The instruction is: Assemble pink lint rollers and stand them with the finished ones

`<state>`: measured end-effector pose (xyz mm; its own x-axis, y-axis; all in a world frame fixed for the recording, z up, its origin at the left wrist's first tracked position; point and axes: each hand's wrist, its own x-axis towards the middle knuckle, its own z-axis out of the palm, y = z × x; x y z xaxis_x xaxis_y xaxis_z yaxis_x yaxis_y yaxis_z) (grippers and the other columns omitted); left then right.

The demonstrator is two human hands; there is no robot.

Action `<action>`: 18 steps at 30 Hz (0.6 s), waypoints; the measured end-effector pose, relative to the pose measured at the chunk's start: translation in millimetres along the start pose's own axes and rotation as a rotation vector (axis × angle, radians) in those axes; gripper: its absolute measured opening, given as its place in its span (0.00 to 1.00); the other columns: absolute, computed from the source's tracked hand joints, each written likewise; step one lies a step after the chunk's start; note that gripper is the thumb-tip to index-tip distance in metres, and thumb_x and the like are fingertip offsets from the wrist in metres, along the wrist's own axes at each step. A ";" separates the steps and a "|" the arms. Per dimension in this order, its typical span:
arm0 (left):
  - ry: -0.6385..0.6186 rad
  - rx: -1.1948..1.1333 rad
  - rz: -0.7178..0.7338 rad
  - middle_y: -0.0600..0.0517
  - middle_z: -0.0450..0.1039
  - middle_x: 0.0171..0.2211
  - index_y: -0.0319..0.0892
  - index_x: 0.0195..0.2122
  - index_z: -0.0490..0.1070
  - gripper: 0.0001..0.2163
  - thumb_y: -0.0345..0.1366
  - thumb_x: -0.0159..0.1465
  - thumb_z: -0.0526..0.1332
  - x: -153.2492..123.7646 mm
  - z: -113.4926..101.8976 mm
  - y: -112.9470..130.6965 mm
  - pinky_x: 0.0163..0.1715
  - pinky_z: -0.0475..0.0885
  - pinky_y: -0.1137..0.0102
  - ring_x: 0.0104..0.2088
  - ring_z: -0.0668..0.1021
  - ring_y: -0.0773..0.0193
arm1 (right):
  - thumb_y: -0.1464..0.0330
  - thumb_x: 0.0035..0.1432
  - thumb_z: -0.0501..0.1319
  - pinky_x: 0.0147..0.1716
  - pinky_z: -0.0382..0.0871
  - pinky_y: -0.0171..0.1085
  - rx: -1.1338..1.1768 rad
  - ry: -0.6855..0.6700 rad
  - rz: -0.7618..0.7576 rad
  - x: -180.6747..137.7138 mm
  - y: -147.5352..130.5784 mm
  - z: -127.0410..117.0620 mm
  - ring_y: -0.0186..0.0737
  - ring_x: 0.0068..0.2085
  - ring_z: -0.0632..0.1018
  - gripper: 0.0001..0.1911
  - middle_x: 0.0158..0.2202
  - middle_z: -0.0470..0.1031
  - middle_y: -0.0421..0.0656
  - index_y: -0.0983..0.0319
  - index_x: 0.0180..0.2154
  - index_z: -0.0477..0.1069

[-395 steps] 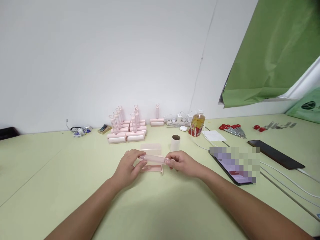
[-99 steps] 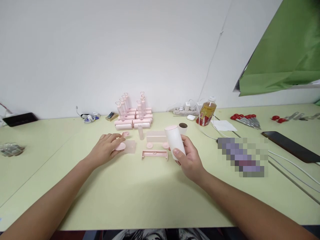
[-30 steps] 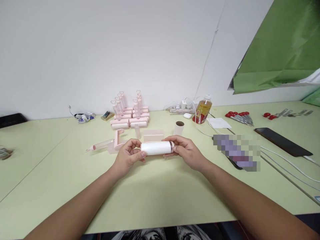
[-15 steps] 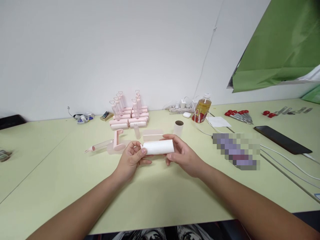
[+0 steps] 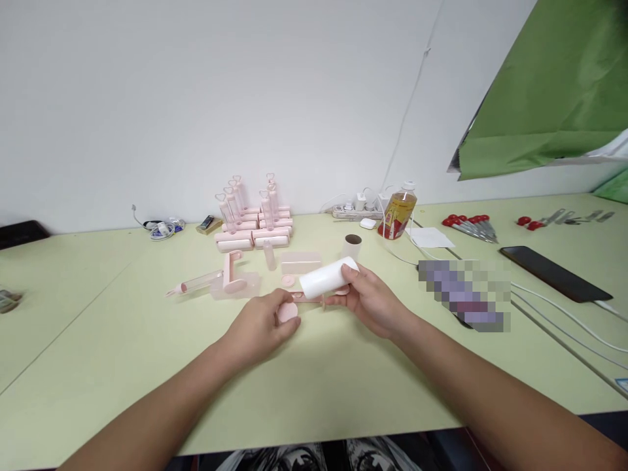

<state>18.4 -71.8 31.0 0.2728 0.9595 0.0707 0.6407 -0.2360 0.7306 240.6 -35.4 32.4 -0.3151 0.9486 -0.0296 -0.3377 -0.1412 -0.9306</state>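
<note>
The right hand pinches a white roll between its fingers; left of the roll, the left hand likewise pinches a pink disc.

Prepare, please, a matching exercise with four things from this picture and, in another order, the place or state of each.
Things
1. White roll
2. Front pink disc
3. Bottle
4. Pink rollers

Places and states
A. Closed with a white cap
B. Grouped together near the wall
C. Held in the right hand
D. Held in the left hand

Right pairs: 1-C, 2-D, 3-A, 4-B.
</note>
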 end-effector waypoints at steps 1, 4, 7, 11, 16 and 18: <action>-0.010 0.136 0.034 0.53 0.71 0.25 0.43 0.39 0.70 0.09 0.39 0.59 0.59 -1.4 1.4 -0.7 0.22 0.60 0.72 0.23 0.73 0.63 | 0.55 0.58 0.62 0.38 0.77 0.45 0.050 -0.020 0.024 -1.1 3.0 2.9 0.40 0.37 0.74 0.16 0.39 0.72 0.45 0.60 0.40 0.68; -0.069 0.350 0.060 0.49 0.73 0.29 0.42 0.34 0.70 0.07 0.37 0.61 0.56 -2.1 8.4 -1.8 0.23 0.58 0.70 0.24 0.73 0.62 | 0.55 0.60 0.60 0.43 0.75 0.49 0.143 -0.092 0.061 -4.5 14.2 11.5 0.41 0.40 0.74 0.16 0.43 0.72 0.46 0.60 0.42 0.67; -0.111 0.410 0.059 0.48 0.73 0.29 0.41 0.31 0.69 0.08 0.38 0.63 0.54 -0.2 15.0 -2.6 0.23 0.59 0.70 0.25 0.74 0.60 | 0.55 0.60 0.60 0.46 0.74 0.51 0.165 -0.127 0.079 -6.3 23.4 16.0 0.40 0.41 0.74 0.16 0.39 0.72 0.44 0.60 0.42 0.68; -0.115 0.440 0.022 0.47 0.73 0.30 0.41 0.32 0.70 0.07 0.39 0.62 0.57 1.0 18.8 -4.8 0.24 0.61 0.69 0.27 0.76 0.57 | 0.54 0.59 0.61 0.46 0.74 0.54 0.177 -0.169 0.096 -6.5 26.8 17.5 0.44 0.47 0.74 0.21 0.47 0.71 0.47 0.59 0.48 0.66; -0.115 0.483 0.072 0.45 0.74 0.39 0.42 0.39 0.71 0.08 0.37 0.63 0.55 1.5 18.3 -8.1 0.27 0.65 0.68 0.32 0.77 0.56 | 0.52 0.58 0.60 0.42 0.75 0.50 0.117 -0.197 -0.003 -4.8 18.0 13.4 0.45 0.46 0.75 0.23 0.51 0.70 0.49 0.59 0.50 0.66; -0.114 0.470 0.099 0.45 0.73 0.42 0.43 0.40 0.70 0.08 0.36 0.64 0.54 2.0 17.4 -8.7 0.28 0.66 0.68 0.34 0.77 0.56 | 0.51 0.57 0.61 0.37 0.76 0.45 0.019 -0.139 -0.099 -2.7 11.8 7.9 0.42 0.40 0.75 0.21 0.45 0.71 0.47 0.59 0.45 0.67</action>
<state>25.8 -70.6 13.0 0.4081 0.9124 0.0305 0.8552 -0.3938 0.3370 230.5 -41.9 24.4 -0.3984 0.9101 0.1140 -0.3899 -0.0555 -0.9192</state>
